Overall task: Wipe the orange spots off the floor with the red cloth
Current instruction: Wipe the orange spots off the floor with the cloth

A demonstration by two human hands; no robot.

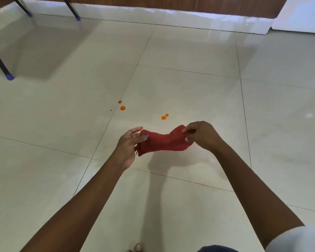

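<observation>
A red cloth (162,141) hangs stretched between both hands above the cream tiled floor (189,84). My left hand (129,144) pinches its left end with thumb and fingers. My right hand (200,135) grips the right end, fingers curled over the fabric. Two groups of orange spots lie on the floor just beyond the cloth: one pair (122,106) with a tiny dot to the left, another pair (164,116) closer to my right hand. The cloth is held above the tiles, its shadow below it.
Black furniture legs with blue feet stand at far left (8,76) and at the back (78,18). A wooden panel with a white skirting (171,17) runs along the back. My toes (137,248) show at the bottom edge.
</observation>
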